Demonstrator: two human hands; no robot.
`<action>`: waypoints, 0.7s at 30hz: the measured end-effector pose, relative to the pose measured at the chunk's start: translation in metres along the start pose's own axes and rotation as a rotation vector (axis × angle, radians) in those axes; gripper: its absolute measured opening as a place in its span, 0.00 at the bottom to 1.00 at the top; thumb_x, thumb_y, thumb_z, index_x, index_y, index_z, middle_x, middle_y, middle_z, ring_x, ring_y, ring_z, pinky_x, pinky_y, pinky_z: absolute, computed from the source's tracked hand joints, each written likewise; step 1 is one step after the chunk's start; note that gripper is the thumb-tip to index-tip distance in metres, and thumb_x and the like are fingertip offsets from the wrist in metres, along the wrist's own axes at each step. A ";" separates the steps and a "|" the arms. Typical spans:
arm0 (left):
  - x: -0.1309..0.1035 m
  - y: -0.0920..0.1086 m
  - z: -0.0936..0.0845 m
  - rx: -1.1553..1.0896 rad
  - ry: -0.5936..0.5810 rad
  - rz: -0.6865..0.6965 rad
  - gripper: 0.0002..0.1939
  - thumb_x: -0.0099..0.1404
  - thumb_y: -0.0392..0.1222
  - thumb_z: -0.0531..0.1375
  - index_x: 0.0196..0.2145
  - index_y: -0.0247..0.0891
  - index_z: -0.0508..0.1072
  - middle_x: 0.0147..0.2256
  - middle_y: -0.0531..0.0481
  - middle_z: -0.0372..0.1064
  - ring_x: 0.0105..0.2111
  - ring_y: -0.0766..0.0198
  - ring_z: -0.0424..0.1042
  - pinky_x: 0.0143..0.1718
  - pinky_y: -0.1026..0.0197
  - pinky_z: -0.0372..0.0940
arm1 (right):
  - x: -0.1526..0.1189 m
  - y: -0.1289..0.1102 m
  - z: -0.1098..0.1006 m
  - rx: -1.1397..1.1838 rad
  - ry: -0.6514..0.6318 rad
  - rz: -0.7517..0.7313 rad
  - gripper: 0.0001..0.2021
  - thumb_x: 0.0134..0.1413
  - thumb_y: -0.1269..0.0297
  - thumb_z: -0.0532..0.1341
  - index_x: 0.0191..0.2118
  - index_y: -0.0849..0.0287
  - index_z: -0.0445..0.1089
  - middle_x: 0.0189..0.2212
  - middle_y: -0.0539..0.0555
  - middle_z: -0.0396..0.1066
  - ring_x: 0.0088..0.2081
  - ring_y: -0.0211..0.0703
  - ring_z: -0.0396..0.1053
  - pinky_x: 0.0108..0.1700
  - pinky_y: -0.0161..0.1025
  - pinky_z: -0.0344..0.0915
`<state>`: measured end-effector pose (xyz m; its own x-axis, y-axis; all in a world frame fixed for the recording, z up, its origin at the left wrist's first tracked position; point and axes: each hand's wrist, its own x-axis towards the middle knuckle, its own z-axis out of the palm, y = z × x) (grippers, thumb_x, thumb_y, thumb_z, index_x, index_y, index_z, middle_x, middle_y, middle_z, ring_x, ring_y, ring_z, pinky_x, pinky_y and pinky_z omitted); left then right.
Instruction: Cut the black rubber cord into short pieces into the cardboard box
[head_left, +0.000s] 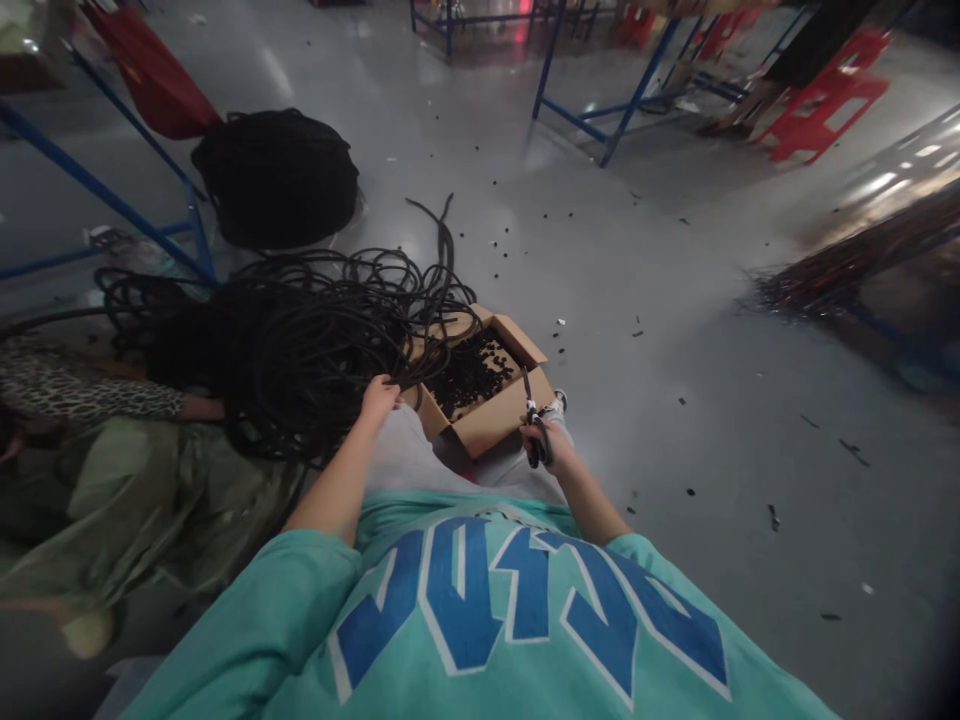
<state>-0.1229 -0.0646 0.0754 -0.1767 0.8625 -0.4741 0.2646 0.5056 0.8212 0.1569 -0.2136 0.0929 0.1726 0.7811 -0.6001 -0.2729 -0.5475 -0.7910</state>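
Note:
My right hand point(546, 443) is closed round the handles of dark scissors point(532, 410), whose blades point up beside the right wall of an open cardboard box point(491, 412). Many small black pieces point(469, 375) lie inside the box. At the box's left side, my left hand point(380, 397) is closed at the edge of a big tangle of black tubing point(300, 340), with its fingers on strands of it. Some tubing runs over the box's left flap.
A person in a leopard-print sleeve point(82, 385) sits at the left, an arm at the tubing. Behind stands a black bag point(277, 178). Blue table frames point(630, 105), red stools point(825, 105) and a wire bundle point(847, 255) are farther off. Black scraps dot the floor.

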 end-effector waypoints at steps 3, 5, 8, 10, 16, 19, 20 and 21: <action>-0.006 -0.011 -0.022 -0.022 0.079 -0.003 0.19 0.55 0.30 0.55 0.45 0.31 0.60 0.25 0.53 0.63 0.16 0.74 0.63 0.21 0.69 0.61 | -0.004 0.005 -0.005 0.016 0.011 0.006 0.17 0.38 0.65 0.60 0.39 0.62 0.60 0.17 0.46 0.58 0.16 0.31 0.57 0.17 0.30 0.53; -0.009 -0.015 -0.034 -0.030 0.116 -0.001 0.19 0.55 0.30 0.54 0.45 0.31 0.59 0.25 0.54 0.63 0.16 0.74 0.63 0.21 0.68 0.62 | -0.006 0.008 -0.010 0.039 0.025 -0.003 0.19 0.36 0.64 0.62 0.38 0.61 0.60 0.16 0.45 0.59 0.16 0.31 0.57 0.16 0.30 0.53; -0.014 -0.019 -0.047 -0.064 0.164 0.011 0.19 0.55 0.29 0.53 0.45 0.31 0.59 0.24 0.55 0.61 0.15 0.74 0.63 0.21 0.68 0.63 | -0.014 0.009 -0.018 0.103 0.043 -0.046 0.20 0.33 0.64 0.63 0.38 0.61 0.61 0.15 0.44 0.59 0.15 0.31 0.57 0.15 0.29 0.54; -0.017 -0.022 -0.053 -0.117 0.194 0.027 0.18 0.54 0.28 0.54 0.44 0.32 0.60 0.24 0.55 0.61 0.15 0.74 0.63 0.20 0.68 0.63 | -0.020 0.007 -0.024 0.134 0.059 -0.057 0.20 0.32 0.65 0.63 0.38 0.61 0.61 0.15 0.43 0.59 0.15 0.31 0.57 0.15 0.29 0.54; -0.021 -0.035 -0.055 -0.179 0.235 0.041 0.17 0.51 0.28 0.55 0.41 0.32 0.61 0.24 0.55 0.62 0.15 0.74 0.63 0.19 0.68 0.63 | -0.032 0.000 -0.041 0.186 0.122 -0.094 0.20 0.33 0.66 0.63 0.38 0.62 0.63 0.15 0.43 0.60 0.15 0.31 0.58 0.16 0.30 0.56; -0.019 -0.040 -0.051 -0.149 0.229 0.045 0.17 0.50 0.29 0.55 0.40 0.33 0.61 0.24 0.55 0.63 0.15 0.74 0.64 0.19 0.68 0.63 | -0.030 -0.001 -0.047 0.210 0.141 -0.096 0.22 0.33 0.66 0.64 0.40 0.62 0.62 0.15 0.43 0.59 0.16 0.30 0.58 0.17 0.30 0.56; -0.017 -0.040 -0.049 -0.136 0.231 0.048 0.17 0.50 0.29 0.54 0.40 0.33 0.61 0.24 0.55 0.63 0.15 0.74 0.64 0.19 0.68 0.63 | -0.028 -0.001 -0.048 0.214 0.147 -0.088 0.22 0.34 0.65 0.64 0.41 0.62 0.62 0.16 0.43 0.59 0.16 0.30 0.58 0.17 0.29 0.56; -0.014 -0.040 -0.047 -0.121 0.235 0.052 0.17 0.50 0.29 0.54 0.40 0.33 0.61 0.24 0.55 0.64 0.15 0.74 0.64 0.19 0.68 0.63 | -0.026 0.000 -0.050 0.215 0.153 -0.080 0.23 0.34 0.65 0.64 0.41 0.62 0.62 0.16 0.43 0.59 0.16 0.30 0.58 0.17 0.29 0.56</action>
<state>-0.1753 -0.0983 0.0638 -0.3845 0.8522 -0.3550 0.1661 0.4421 0.8814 0.1997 -0.2488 0.1025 0.3378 0.7557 -0.5610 -0.4447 -0.3972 -0.8028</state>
